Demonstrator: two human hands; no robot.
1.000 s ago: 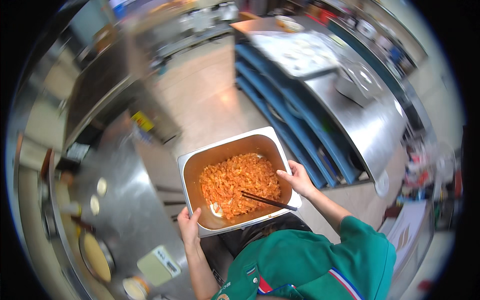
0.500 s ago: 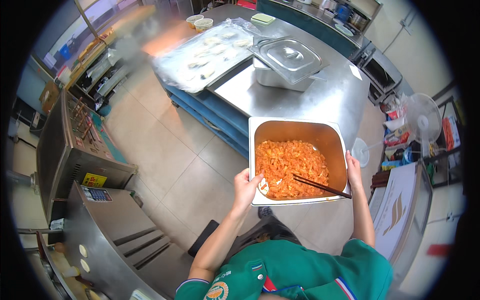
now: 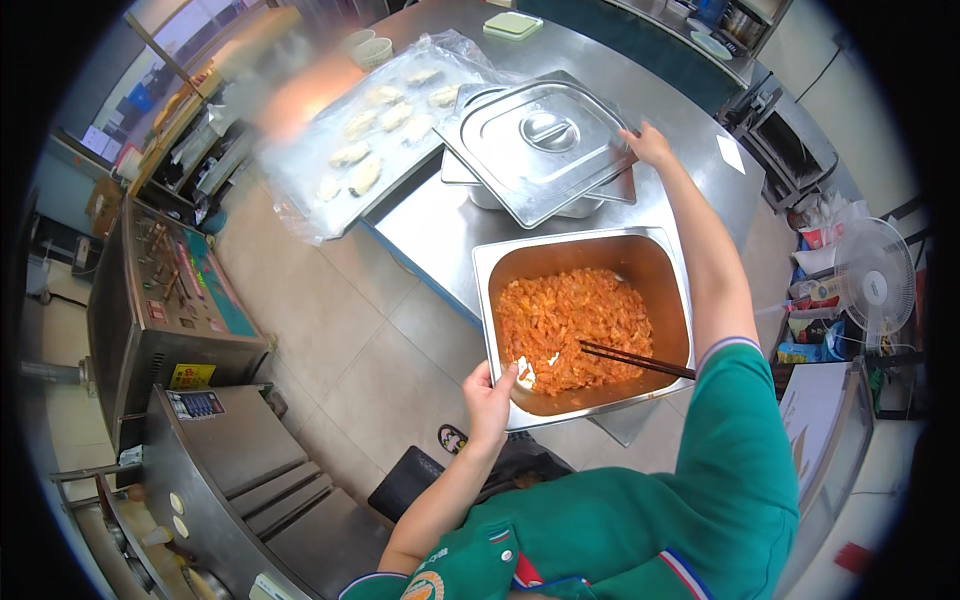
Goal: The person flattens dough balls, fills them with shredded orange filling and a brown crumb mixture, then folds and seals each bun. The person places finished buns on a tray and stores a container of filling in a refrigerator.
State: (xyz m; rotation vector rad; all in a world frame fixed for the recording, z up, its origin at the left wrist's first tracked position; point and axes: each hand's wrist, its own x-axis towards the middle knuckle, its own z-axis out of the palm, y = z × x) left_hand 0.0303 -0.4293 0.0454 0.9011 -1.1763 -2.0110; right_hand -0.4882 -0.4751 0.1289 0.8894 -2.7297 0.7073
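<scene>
My left hand [image 3: 490,403] grips the near left rim of a deep steel pan [image 3: 497,262] filled with orange shredded food [image 3: 572,322]. Dark chopsticks [image 3: 635,361] lie in the pan, resting on its right side. The pan sits partly over the edge of a steel counter [image 3: 430,225]. My right hand [image 3: 648,145] reaches far forward and holds the right edge of a flat steel lid [image 3: 540,140] that lies tilted on another steel container behind the pan.
A tray of pale dumplings [image 3: 385,115] under clear plastic lies at the counter's far left. A steel machine with a control panel [image 3: 175,290] stands left, more steel equipment [image 3: 235,490] at lower left. A white fan [image 3: 870,285] is right. Tiled floor [image 3: 345,330] lies between.
I turned from the left equipment to the counter carrying the pan with both hands. The pan now rests at the counter's edge, and my right hand left its rim for the lid.
</scene>
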